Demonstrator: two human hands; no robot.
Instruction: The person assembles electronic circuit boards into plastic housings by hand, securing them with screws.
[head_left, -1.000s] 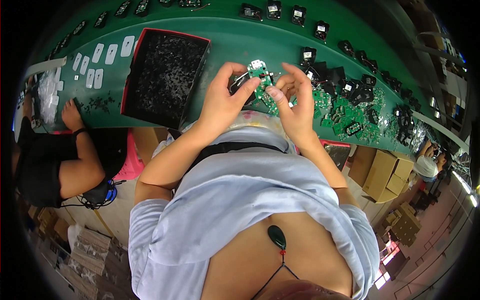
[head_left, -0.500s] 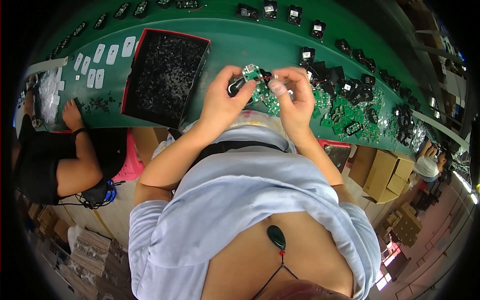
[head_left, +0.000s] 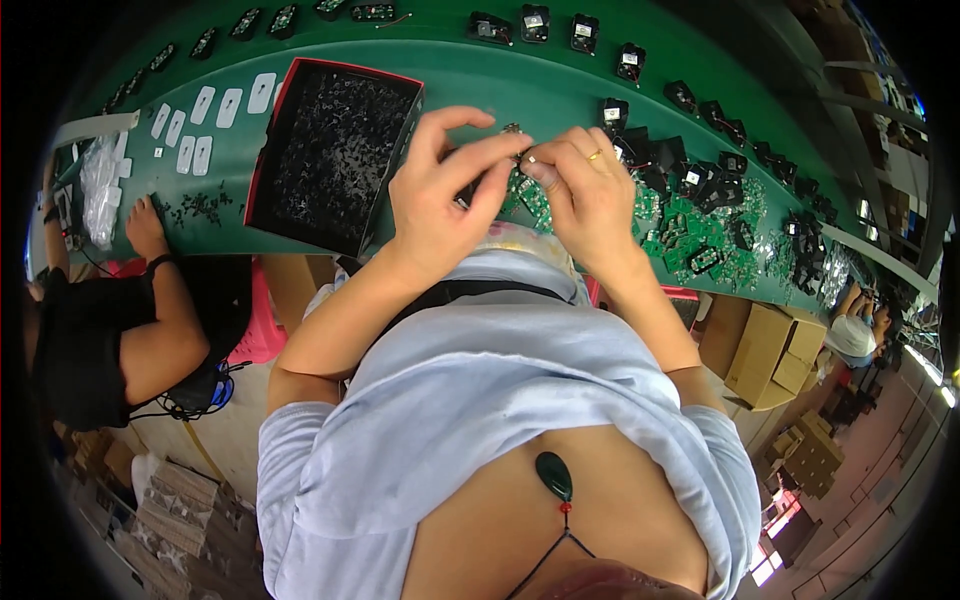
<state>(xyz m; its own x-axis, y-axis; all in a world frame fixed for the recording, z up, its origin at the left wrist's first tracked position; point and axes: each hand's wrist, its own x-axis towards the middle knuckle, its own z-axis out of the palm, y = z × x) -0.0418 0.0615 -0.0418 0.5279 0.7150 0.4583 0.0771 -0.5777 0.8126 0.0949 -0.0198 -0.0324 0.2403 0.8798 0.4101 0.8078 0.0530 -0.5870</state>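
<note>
My left hand [head_left: 440, 195] holds a small circuit board [head_left: 512, 129], which my fingers mostly cover and which looks turned on edge. Below those fingers, part of a black casing [head_left: 466, 193] shows in the same hand. My right hand [head_left: 590, 195], with a ring on one finger, is closed in a pinch at the board's right side. A tiny white plug [head_left: 532, 160] sits at its fingertips. The two hands' fingertips nearly meet, so the exact contact is hidden. Just beneath them, loose green circuit boards [head_left: 533, 198] lie on the green table.
A red-rimmed black tray [head_left: 335, 155] of small black parts stands to the left, with white plates [head_left: 229, 108] beyond. Right of my hands are heaped boards [head_left: 690, 228] and black casings [head_left: 700, 185]. More casings [head_left: 584, 33] line the far strip. Another person's hand [head_left: 146, 228] rests at left.
The board has turned from its green face showing to nearly edge-on. My left fingers have reached over it, and my right hand has rolled so its back faces up.
</note>
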